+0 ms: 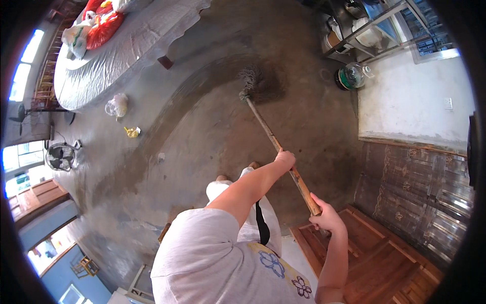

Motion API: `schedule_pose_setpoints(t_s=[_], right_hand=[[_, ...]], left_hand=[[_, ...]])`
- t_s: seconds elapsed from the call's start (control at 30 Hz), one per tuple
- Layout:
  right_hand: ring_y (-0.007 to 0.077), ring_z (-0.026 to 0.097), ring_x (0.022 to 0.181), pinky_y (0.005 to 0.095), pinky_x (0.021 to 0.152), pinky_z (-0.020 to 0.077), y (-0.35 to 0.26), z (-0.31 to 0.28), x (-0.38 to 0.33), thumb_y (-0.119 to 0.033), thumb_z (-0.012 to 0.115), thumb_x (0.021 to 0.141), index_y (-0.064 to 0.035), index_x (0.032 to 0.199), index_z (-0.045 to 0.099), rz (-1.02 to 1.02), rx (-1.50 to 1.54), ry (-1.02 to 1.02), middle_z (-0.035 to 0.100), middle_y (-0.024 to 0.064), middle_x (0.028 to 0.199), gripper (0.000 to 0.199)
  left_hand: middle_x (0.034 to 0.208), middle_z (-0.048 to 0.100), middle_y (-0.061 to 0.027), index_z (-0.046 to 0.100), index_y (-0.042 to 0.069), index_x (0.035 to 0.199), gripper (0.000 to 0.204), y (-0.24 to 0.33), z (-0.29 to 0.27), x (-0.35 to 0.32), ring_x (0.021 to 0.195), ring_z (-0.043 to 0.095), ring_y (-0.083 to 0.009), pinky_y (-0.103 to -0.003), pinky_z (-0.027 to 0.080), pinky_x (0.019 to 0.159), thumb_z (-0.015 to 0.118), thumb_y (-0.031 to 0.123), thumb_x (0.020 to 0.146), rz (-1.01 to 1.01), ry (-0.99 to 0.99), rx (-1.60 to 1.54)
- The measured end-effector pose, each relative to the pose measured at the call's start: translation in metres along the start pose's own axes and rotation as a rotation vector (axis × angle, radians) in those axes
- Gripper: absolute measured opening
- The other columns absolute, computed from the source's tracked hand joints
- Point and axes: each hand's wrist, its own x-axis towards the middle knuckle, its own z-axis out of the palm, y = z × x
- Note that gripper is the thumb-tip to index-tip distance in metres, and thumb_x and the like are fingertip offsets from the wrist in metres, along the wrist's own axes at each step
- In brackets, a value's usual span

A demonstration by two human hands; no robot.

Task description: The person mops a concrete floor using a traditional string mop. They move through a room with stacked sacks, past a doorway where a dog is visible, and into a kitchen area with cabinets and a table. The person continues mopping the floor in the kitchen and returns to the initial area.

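A mop (268, 130) with a long wooden handle slants across the middle of the view. Its dark, stringy mop head (257, 83) lies on the grey floor, ahead of my feet. Partway down the handle, my left hand (285, 159) is closed around the wood. Nearer my body, my right hand (328, 219) grips the handle close to its top end. A dark wet streak (185, 93) curves over the floor from the mop head toward the left.
A large table with a shiny cover (131, 48) bears red and white plastic bags at the far left. A plastic bag (117, 105), a yellow wrapper (132, 132) and a fan (61, 156) are on the left. A big bottle (353, 76) stands by the right wall, near a rack. A wooden door (354, 248) is at lower right.
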Motion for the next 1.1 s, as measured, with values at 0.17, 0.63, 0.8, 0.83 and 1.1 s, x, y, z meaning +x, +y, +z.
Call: schedule_pose_setpoints(t_s=[0.17,0.63,0.8,0.83,1.1], right_hand=[[0.0091,0.047,0.049,0.0260,0.047,0.0419,-0.017,0.033,-0.002,0.013,0.051,0.066,-0.0143,0.144,0.028,-0.020,-0.096,-0.187,0.051,0.0032,0.079,0.086],[0.0206,0.060,0.072,0.0324,0.062,0.0487,-0.073,0.299,0.055,0.003,0.058,0.066,-0.0225,0.140,0.035,-0.342,-1.037,-0.644,0.060,0.0127,0.090,0.082],[0.0308,0.060,0.095,0.0384,0.080,0.0474,-0.044,0.357,0.085,0.002,0.060,0.069,-0.0246,0.136,0.041,-0.570,-1.269,-0.635,0.061,0.0135,0.106,0.075],[0.0317,0.059,0.097,0.0391,0.081,0.0470,-0.048,0.358,0.086,0.002,0.060,0.070,-0.0250,0.135,0.042,-0.553,-1.318,-0.635,0.061,0.0135,0.108,0.073],[0.0255,0.063,0.086,0.0380,0.073,0.0508,-0.036,0.229,0.069,-0.009,0.048,0.087,-0.0382,0.126,0.050,-0.593,-1.531,-0.347,0.064,0.0075,0.093,0.049]], left_hand=[[0.103,0.065,-0.0045,0.071,0.020,0.096,0.021,-0.035,0.050,-0.063,0.105,0.059,-0.0242,-0.047,0.040,0.095,0.064,0.017,0.076,-0.195,0.149,-0.103],[0.081,0.060,-0.0079,0.066,0.017,0.074,0.007,-0.169,0.294,-0.358,0.087,0.060,-0.0282,-0.039,0.046,0.079,0.059,0.015,0.074,-0.771,0.593,-0.424],[0.084,0.057,-0.0095,0.059,0.013,0.075,0.013,-0.146,0.337,-0.408,0.089,0.056,-0.0301,-0.040,0.047,0.077,0.069,0.010,0.066,-0.928,0.794,-0.649],[0.084,0.057,-0.0096,0.059,0.013,0.075,0.014,-0.138,0.337,-0.409,0.089,0.056,-0.0302,-0.040,0.047,0.076,0.069,0.011,0.066,-0.933,0.810,-0.650],[0.089,0.056,-0.0118,0.059,0.011,0.081,0.014,-0.070,0.280,-0.284,0.089,0.058,-0.0318,-0.040,0.047,0.074,0.064,0.004,0.069,-1.088,0.847,-0.725]])
